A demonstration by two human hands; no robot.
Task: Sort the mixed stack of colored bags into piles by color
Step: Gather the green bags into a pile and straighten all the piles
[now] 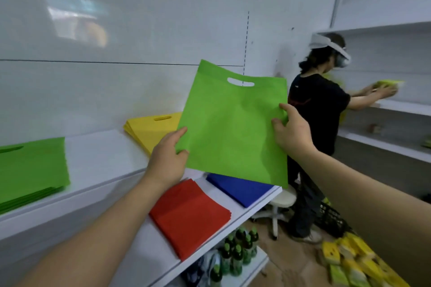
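Both forearms reach in from the bottom edge. The left hand [166,158] pinches the lower left corner of a green bag [233,128], and the right hand [291,133] grasps the bag's right edge, with two digits on the front and the rest hidden behind the fabric. The bag hangs flat and tilted between the hands, clear of every surface, with its cut-out handle at the top.

Just below the left hand a red pile [189,214] lies on a white shelf [149,251]. Under the bag, between the hands, lies a blue pile [240,190], its far part covered by the bag. Beyond the left hand, on a higher ledge [105,158], sits a yellow pile [151,130], its right side hidden behind the hand and the bag. Well to the left of that hand a green pile [30,170] rests on the same ledge, cut off by the frame edge.

Beneath the shelf stand green-capped bottles [240,249], partly hidden by its front edge. Below the right forearm, yellow and green packets [349,261] lie blurred on a brown floor, near a black crate [331,219] and a white stool [279,200].

Past the right hand another person [319,109] in a dark shirt and a headset reaches onto white shelving [396,107], holding something yellow-green that is too blurred to name. A glossy white wall [140,30] runs behind everything.
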